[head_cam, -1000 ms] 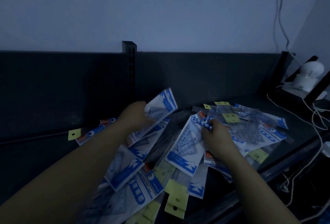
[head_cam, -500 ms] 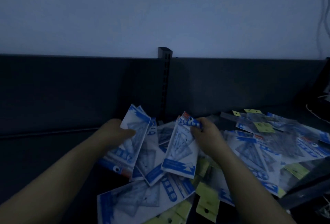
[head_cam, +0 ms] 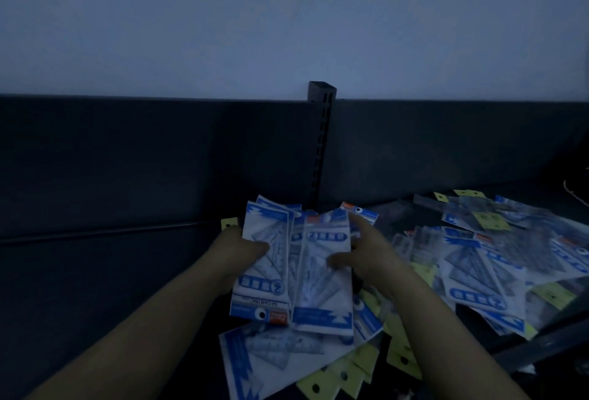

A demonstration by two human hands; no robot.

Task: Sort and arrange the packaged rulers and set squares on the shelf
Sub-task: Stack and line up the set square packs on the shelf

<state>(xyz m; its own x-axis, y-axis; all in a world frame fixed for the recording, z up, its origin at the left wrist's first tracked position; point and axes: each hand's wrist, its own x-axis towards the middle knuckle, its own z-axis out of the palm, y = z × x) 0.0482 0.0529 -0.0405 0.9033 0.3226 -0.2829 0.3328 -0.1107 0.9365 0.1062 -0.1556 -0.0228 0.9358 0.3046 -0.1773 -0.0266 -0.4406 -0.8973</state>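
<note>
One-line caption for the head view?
Left hand and right hand hold a stack of packets above loose packets on a dark shelf.

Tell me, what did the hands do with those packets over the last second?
The right hand lifted one packet out of the loose pile and brought it leftward against those in the left hand. Both hands now hold one bunch of packets in front of the upright post. The rest of the pile lies as it was; the left hand kept its grip.
</note>
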